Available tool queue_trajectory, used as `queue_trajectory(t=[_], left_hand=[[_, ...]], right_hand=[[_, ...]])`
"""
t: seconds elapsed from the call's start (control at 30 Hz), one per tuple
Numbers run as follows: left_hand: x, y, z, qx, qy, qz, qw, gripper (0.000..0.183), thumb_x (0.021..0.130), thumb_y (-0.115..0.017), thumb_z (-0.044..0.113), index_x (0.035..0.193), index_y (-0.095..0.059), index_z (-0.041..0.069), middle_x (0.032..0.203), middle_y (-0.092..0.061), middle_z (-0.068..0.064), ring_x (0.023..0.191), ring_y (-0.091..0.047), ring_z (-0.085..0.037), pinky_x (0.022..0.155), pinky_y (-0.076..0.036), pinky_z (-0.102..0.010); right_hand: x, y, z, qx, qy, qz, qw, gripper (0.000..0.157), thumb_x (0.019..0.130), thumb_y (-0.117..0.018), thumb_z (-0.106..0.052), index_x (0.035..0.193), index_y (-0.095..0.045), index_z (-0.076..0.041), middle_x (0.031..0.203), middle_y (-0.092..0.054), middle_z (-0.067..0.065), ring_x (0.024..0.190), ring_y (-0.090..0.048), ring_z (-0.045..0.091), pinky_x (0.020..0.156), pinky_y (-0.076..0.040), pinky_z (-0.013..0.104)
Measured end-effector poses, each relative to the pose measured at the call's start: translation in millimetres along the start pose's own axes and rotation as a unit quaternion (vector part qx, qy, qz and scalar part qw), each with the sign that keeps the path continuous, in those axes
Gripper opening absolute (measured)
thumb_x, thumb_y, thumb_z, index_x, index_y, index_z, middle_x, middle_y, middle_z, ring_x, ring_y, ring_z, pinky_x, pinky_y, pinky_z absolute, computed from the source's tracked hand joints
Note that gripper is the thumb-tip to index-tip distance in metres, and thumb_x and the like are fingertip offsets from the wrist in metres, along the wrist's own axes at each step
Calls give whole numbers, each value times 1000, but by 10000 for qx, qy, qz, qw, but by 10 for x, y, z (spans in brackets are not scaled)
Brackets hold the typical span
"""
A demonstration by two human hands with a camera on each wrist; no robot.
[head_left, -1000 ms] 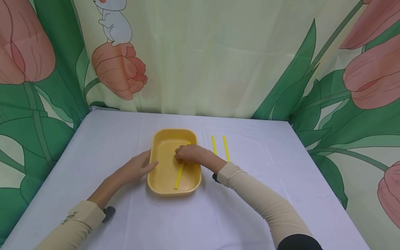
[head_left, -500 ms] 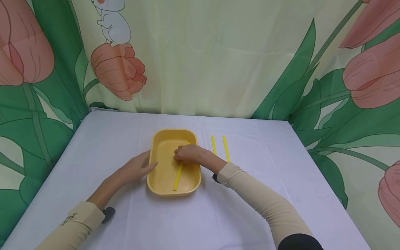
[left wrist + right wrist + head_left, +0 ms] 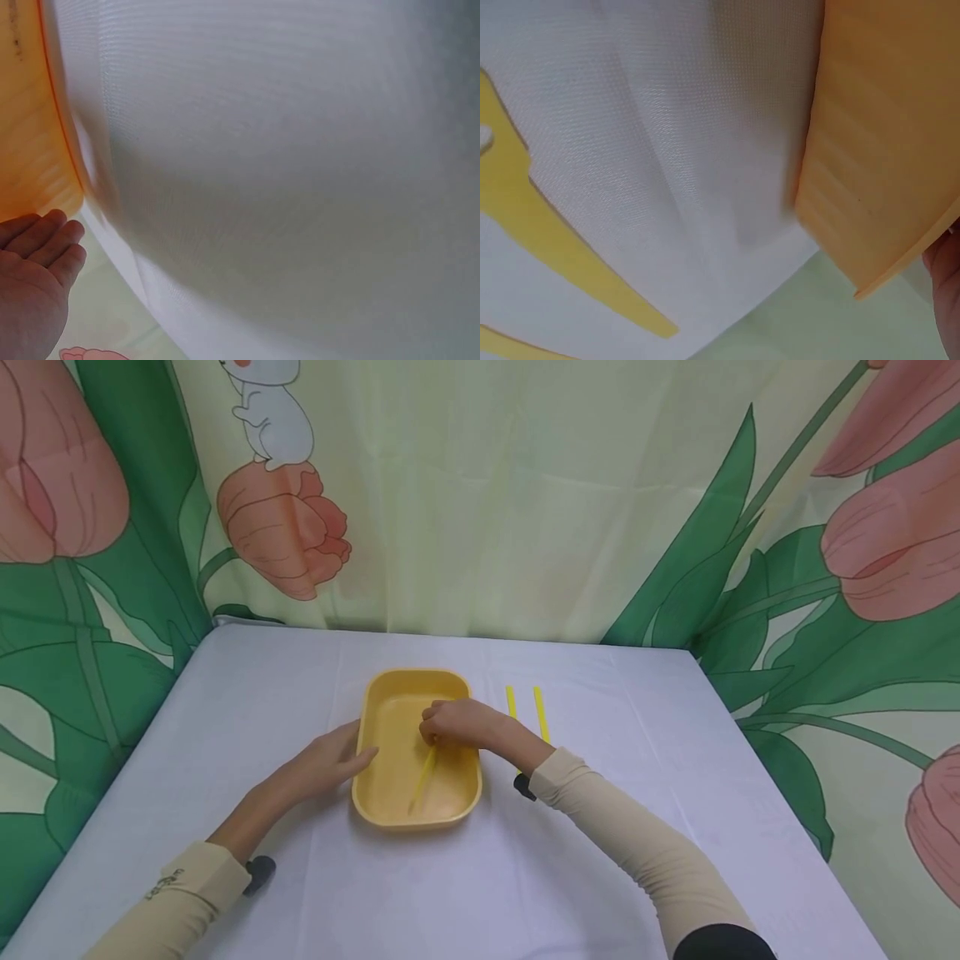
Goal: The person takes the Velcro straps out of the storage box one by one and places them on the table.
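Observation:
A yellow-orange rectangular tray [image 3: 390,797] stands on the white-covered table. My left hand [image 3: 330,762] holds its left side, thumb over the rim and fingers along the outer wall, as the left wrist view also shows. Inside the tray, my right hand [image 3: 459,724] pinches a thin yellow strip [image 3: 423,777]; the strip slants toward the near end and its upper part is hidden by the fingers. To the right lie two similar strips, one [image 3: 512,700] partly behind the right wrist. Close up, a flat strip [image 3: 577,259] has a hole near its wider end.
White cloth [image 3: 615,793] covers the table, and a curtain [image 3: 495,510] printed with tulips hangs behind its far edge. The second loose strip [image 3: 542,714] lies right of the first, its near end close to the right forearm.
My right hand has risen slightly and shifted a little right. The strip, earlier flat on the tray's bottom, now looks narrower and tilted. My left hand stays at the rim.

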State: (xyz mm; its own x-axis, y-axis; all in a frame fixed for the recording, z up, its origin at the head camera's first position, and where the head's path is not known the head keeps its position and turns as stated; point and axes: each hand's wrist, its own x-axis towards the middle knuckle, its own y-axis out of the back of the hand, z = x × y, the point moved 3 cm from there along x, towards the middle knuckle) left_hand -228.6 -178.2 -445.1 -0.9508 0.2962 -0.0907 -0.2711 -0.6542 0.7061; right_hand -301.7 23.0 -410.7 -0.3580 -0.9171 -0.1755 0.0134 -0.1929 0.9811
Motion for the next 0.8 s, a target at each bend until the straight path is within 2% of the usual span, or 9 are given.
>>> queue_trajectory(t=[0.3,0.5,0.63,0.8], left_hand=[[14,-18,8,65,206,-110,9997,74,94,-49,49,149,-24,6,145,-37,-18,133,-32,-35,104,-29,-54],[21,-19,6,131,170,-107,9997,71,95,-49,44,148,-24,3,145,-36,-20,133,-30,-37,105,-27,-54],[21,-11,4,208,116,-58,9997,71,95,-49,44,147,-25,3,144,-37,-20,133,-30,-38,105,-27,-54],[7,-6,2,226,55,-49,9997,72,95,-48,46,147,-26,2,144,-36,-21,133,-30,-39,106,-26,-55]], right_hand=[[-46,89,39,738,0,695,9948,10,91,-62,-9,90,-67,-16,87,-58,-6,82,-51,10,66,-44,17],[-62,158,55,1124,186,1168,9866,4,88,-66,-11,91,-66,-14,88,-60,-5,83,-52,10,75,-43,15],[-88,193,71,1578,258,1514,9755,4,88,-67,-11,90,-65,-15,88,-60,-6,86,-54,11,78,-43,16],[-118,225,82,2191,331,1866,9571,5,87,-68,-12,90,-65,-11,88,-61,-4,86,-57,15,81,-48,24]])
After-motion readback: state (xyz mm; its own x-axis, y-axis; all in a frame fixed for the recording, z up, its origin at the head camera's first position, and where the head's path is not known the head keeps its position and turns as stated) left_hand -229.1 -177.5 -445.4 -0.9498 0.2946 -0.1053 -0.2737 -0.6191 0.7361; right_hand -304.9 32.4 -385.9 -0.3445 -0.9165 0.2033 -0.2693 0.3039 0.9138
